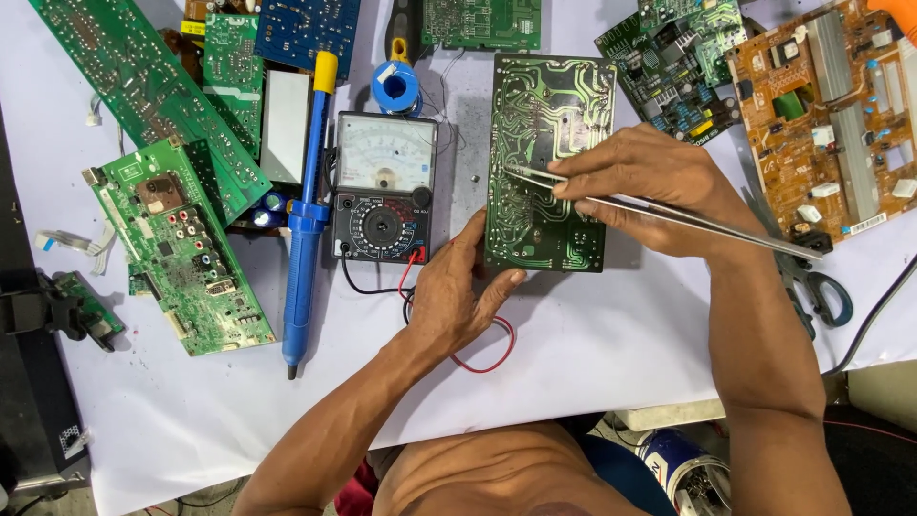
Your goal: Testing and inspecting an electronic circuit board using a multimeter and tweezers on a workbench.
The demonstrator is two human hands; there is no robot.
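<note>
A dark green circuit board [535, 115] lies solder side up in the middle of the white table [592, 344]. My right hand [645, 186] pinches long metal tweezers [697, 222], whose tips touch the board's left half. My left hand [457, 296] rests on the table and grips the board's lower left corner with thumb and fingers.
An analog multimeter [384, 186] with red and black leads sits left of the board, beside a blue desoldering pump [308, 205] and a solder spool [396, 86]. Several other circuit boards lie around, including a green one [181, 253] and a brown one [831, 115]. Scissors [812, 282] lie at right.
</note>
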